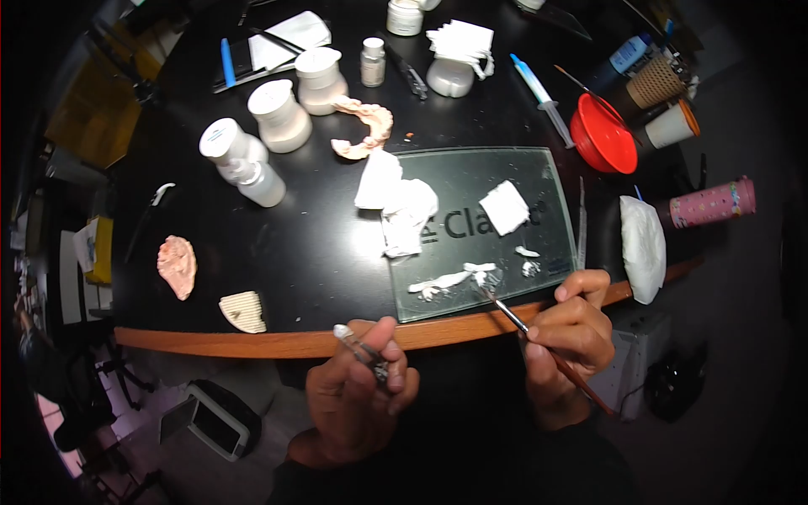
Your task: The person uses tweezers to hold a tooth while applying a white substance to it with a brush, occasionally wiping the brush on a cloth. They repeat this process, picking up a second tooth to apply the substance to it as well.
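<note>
My right hand [572,337] pinches a thin brush [510,316] with a reddish-brown handle. Its tip touches white paste [480,269] spread in streaks on a glass slab [471,163]. In my left hand [358,396] is a small metal holder [367,354], partly hidden by the fingers. A small white tooth-like piece [340,331] sits at its upper end. A folded white tissue [505,208] lies on the slab, and crumpled tissues [408,210] overlap its left side. A smaller dab of paste [528,261] is right of the brush tip.
Several powder bottles [279,122] stand at the back left, near a pink arch-shaped model [375,126]. A red bowl [604,139] and a syringe [543,101] lie at the back right. Metal tweezers [582,223] and a white pad [642,252] flank the slab. The wooden table edge [295,344] runs in front.
</note>
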Available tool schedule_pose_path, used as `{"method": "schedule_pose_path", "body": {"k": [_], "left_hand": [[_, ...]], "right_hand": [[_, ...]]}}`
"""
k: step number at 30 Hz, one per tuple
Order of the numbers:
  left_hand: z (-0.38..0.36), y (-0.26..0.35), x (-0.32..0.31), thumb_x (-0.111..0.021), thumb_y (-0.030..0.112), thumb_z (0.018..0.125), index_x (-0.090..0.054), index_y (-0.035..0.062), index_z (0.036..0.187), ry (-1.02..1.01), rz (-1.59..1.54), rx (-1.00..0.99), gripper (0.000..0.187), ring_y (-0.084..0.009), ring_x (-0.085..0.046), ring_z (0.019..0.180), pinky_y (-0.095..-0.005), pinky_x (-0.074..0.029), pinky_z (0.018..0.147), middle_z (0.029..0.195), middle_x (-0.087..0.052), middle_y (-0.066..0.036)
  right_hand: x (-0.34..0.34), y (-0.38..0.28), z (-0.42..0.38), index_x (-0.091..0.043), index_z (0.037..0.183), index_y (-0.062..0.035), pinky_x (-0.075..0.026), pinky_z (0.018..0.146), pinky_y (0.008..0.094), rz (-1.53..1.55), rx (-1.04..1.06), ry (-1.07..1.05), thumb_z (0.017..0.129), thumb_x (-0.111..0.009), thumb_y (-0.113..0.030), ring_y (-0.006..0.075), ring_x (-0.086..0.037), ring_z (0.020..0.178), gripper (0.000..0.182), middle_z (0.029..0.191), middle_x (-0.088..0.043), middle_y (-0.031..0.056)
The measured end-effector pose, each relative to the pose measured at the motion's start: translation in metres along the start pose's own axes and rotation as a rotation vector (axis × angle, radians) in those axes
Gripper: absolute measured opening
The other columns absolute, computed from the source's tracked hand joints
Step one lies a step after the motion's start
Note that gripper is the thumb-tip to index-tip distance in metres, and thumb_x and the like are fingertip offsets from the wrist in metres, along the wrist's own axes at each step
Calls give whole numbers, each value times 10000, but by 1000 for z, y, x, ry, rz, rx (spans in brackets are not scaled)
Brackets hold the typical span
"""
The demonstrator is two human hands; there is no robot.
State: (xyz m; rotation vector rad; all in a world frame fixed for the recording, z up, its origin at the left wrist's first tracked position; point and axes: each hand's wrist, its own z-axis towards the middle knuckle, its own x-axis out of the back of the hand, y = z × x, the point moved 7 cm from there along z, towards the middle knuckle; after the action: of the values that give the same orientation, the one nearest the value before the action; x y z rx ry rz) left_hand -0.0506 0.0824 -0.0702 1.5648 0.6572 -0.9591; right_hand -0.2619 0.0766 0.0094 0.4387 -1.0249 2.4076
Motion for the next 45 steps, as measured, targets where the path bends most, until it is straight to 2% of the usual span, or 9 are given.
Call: {"method": "schedule_pose_path", "body": {"k": [2, 3, 7, 12, 22, 25, 28, 45], "left_hand": [[1, 0, -1, -517, 240, 1063, -464, -115, 1421, -28, -6, -14, 507, -134, -482, 866, -268, -416, 616, 1184, -504, -97], [1, 1, -1, -501, 220, 1067, -461, -118, 1421, -22, 7, -21, 490, -134, -478, 867, -268, -417, 619, 1185, -504, -99], [1, 2, -3, -435, 125, 1074, -452, -135, 1418, -25, 6, -43, 432, -134, -474, 875, -263, -428, 637, 1189, -501, -114], [1, 2, -3, -449, 85, 1065, -462, -132, 1410, -33, 5, -48, 408, -137, -494, 893, -256, -438, 649, 1211, -511, -111], [0, 0, 0, -477, 50, 1054, -519, -103, 1367, -12, -22, -56, 351, -123, -523, 884, -248, -450, 651, 1281, -554, -131], [-1, 0, 0, -477, 110, 1055, -465, -146, 1396, 33, 42, -61, 426, -114, -533, 880, -188, -444, 601, 1179, -525, -145], [-1, 1, 0, -484, 43, 1049, -514, -108, 1372, 17, -12, -54, 358, -117, -534, 874, -243, -452, 646, 1287, -552, -130], [-2, 1, 1, -484, 50, 1050, -542, -102, 1327, 20, 1, -57, 322, -121, -545, 881, -246, -461, 641, 1378, -542, -167]], "right_hand": [[-8, -7, 2, -679, 858, -104, -367, 768, 348, 91, 45, 26, 845, -700, -219, 179, -481, 755, 117, 681, -659, 0], [-13, -10, -1, -699, 904, -114, -364, 736, 338, 152, 75, 15, 845, -700, -206, 186, -475, 820, 109, 728, -687, -7], [-42, -29, -2, -721, 959, -167, -356, 675, 294, 241, 128, 47, 832, -742, -195, 176, -443, 982, 132, 820, -719, -85], [-61, -36, 2, -727, 949, -195, -357, 681, 272, 192, 142, -2, 816, -773, -189, 152, -452, 989, 141, 871, -723, -109], [-66, -36, -2, -753, 908, -228, -358, 695, 263, 135, 175, 28, 819, -811, -247, 139, -465, 965, 108, 878, -718, -129], [-67, -36, -3, -755, 902, -230, -357, 697, 259, 136, 184, 48, 819, -814, -250, 135, -464, 957, 104, 880, -717, -129], [-67, -36, -2, -759, 889, -231, -356, 697, 256, 133, 185, 48, 819, -813, -249, 135, -462, 957, 91, 879, -715, -131], [-67, -36, -2, -768, 867, -234, -352, 701, 256, 148, 172, 61, 790, -812, -198, 127, -472, 941, 96, 864, -721, -133]]}}
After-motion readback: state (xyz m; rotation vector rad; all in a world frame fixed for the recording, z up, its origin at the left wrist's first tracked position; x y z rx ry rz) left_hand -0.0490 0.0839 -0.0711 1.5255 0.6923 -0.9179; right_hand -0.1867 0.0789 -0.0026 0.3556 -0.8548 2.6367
